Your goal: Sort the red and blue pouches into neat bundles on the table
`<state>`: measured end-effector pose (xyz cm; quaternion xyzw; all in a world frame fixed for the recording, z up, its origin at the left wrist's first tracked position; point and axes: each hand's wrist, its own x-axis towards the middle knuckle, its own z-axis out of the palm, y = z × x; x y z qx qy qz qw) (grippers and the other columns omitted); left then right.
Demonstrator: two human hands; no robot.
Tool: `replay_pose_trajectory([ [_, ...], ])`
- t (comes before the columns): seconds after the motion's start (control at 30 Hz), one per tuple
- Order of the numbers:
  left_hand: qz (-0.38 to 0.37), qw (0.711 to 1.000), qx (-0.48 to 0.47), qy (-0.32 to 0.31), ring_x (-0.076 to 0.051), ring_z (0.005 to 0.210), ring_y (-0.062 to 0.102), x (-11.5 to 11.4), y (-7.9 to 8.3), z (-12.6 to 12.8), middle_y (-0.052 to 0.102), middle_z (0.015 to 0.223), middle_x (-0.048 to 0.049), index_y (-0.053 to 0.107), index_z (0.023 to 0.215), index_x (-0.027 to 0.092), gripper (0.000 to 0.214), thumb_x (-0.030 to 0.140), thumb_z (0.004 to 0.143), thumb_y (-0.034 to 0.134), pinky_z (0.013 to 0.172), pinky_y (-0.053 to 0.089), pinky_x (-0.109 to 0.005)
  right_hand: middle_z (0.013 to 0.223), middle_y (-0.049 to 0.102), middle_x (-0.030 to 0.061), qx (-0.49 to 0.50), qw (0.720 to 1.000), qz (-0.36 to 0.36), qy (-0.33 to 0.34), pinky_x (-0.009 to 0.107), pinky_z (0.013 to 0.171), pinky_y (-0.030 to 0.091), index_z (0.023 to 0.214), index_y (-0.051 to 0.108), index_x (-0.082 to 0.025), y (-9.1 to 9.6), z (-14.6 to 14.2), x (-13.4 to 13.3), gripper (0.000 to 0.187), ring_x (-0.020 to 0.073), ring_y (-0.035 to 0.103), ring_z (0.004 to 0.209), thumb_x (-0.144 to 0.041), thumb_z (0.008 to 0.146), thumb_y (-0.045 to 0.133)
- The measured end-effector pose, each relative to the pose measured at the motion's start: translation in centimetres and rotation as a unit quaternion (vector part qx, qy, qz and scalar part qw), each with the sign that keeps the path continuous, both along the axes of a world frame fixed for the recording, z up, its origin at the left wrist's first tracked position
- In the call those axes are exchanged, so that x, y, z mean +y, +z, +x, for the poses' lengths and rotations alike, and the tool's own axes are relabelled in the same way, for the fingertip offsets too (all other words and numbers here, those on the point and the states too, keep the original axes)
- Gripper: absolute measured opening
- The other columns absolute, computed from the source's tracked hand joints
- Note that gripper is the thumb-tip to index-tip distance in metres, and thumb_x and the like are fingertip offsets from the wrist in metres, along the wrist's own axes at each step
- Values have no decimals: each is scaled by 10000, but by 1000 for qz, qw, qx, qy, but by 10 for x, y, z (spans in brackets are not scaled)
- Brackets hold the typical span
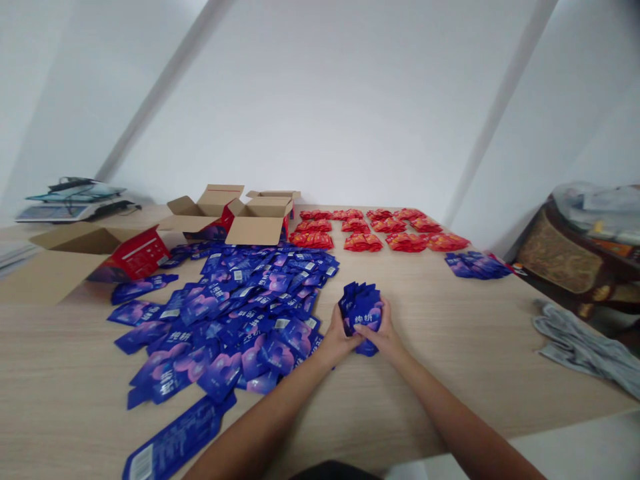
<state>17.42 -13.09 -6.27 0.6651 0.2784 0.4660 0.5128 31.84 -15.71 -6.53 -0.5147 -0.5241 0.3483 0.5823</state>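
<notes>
Between my two hands is a stack of blue sachets [363, 310], held above the table with the printed face up. My left hand [336, 337] wraps the stack's left edge. On the other side my right hand [385, 333] grips the right edge, its thumb lying across the front. Some fingers are hidden behind the stack. Just left of my hands spreads a large loose pile of blue sachets [240, 320]. A single blue sachet [175, 437] lies back side up at the near left. Further off to the right sits a fanned bundle of blue sachets [477, 265].
Bundles of red sachets [357, 233] stand in rows at the table's far side. Open cardboard boxes [133, 257] are at the left, with a scale [55, 210] behind them. Grey cloth [583, 340] lies on the right edge, near a carved chair [560, 250].
</notes>
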Motion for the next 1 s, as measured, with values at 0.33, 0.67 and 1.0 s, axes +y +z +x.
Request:
replay_pose_trajectory([
  [0.33,-38,998,54,-9,-240,1098,489,20,-12,-8,517,1191,-61,427,1226,208,787,158,511,753,960,374,-377,1341,362,93,-16,997,47,53,428,1054,300,1320,254,-252,-8,7,6,896,275,385,1238,-310,578,754],
  [0.67,-216,967,-77,108,-177,771,538,4,10,24,598,822,11,499,1092,193,679,50,429,482,593,409,-242,1171,465,52,52,999,5,-5,389,969,392,1265,314,-266,-17,8,8,857,285,489,1101,-302,528,751],
  [1.0,-195,978,-58,38,-180,800,520,28,2,16,595,833,2,528,1111,192,704,69,420,483,650,411,-257,1254,502,46,101,992,9,73,356,986,392,1277,395,-270,-9,8,5,833,283,455,1189,-280,534,771],
])
